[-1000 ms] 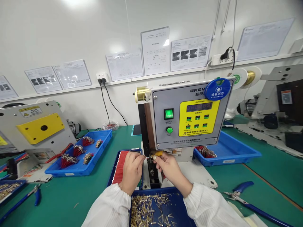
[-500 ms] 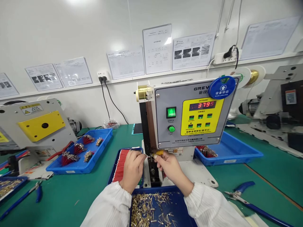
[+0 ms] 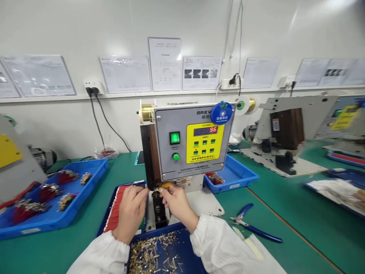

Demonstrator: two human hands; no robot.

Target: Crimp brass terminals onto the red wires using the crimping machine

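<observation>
Smooth metal machine panel, glossy plastic tray, crinkled cloth sleeve

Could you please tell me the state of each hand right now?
Left hand: pinched closed at the machine; anything held is too small to tell.
Right hand: likewise pinched closed; its hold cannot be told.

We see a grey-fronted machine at the centre with a yellow keypad plate and red digits, red wires at lower left, gold-coloured pieces in a dark blue tray at the bottom, blue-handled pliers at lower right, a green tabletop and white sleeves.
</observation>
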